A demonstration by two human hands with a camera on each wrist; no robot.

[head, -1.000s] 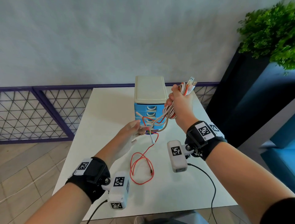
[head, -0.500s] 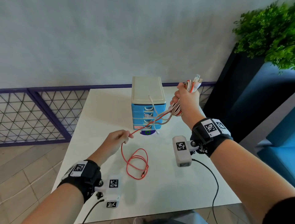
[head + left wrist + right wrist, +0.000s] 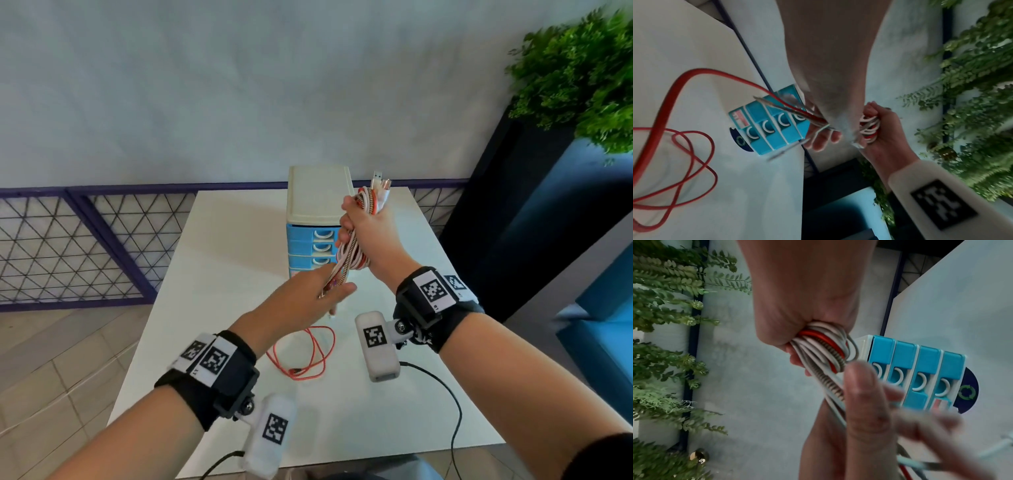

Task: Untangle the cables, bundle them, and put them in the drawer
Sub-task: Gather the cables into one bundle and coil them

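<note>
My right hand (image 3: 356, 226) is raised in front of the drawer unit (image 3: 318, 195) and grips a looped bundle of white, red and braided cables (image 3: 352, 253), plugs sticking out on top. From the right wrist the bundle (image 3: 824, 344) shows packed in the fist. Just below, my left hand (image 3: 334, 291) holds the trailing strands (image 3: 797, 110) between thumb and fingers. A red cable runs from it down to a loose coil (image 3: 301, 356) on the white table (image 3: 222, 240). The blue drawers (image 3: 920, 369) are all closed.
A dark planter (image 3: 513, 205) with a green plant (image 3: 582, 68) stands right of the table. A purple lattice railing (image 3: 68, 246) runs behind and to the left. A blue seat (image 3: 609, 325) is at the far right. A black wire (image 3: 452, 411) hangs from my right wrist.
My left hand had drawn the red cable out to the left and has now come back up under the right hand, onto the hanging strands. The right hand kept the bundle raised.
</note>
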